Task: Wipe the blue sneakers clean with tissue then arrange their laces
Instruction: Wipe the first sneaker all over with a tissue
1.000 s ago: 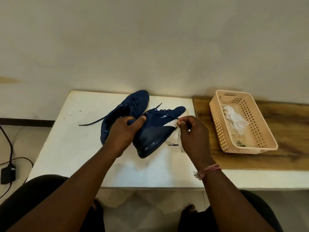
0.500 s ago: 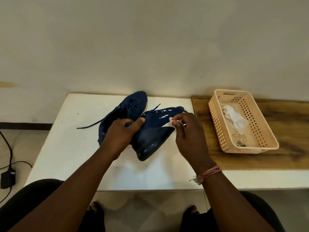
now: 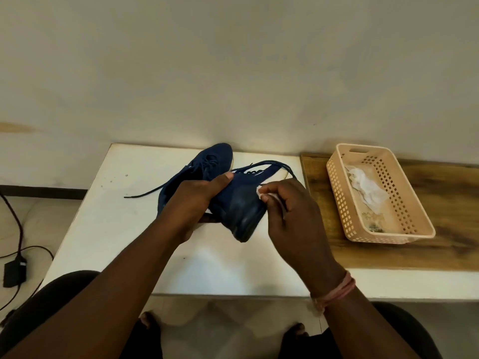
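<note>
Between both hands (image 3: 194,203) (image 3: 290,203): blue sneaker (image 3: 238,206), tissue (image 3: 268,196).

On the worktop (image 3: 108,229) one sneaker (image 3: 207,161) lies at the back near the wall, the second sneaker (image 3: 241,203) sits just before and right of it between the left hand (image 3: 191,200) and right hand (image 3: 290,203), and the basket (image 3: 420,221) holding tissue (image 3: 368,187) stands well right on a board (image 3: 456,203).

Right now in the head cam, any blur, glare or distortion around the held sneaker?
Head view: wide-angle bending bows the table edges; lighting soft and even, no glare. The held sneaker looks slightly smeared at its heel, and the tissue in the right hand is mostly hidden by the fingers.
</note>
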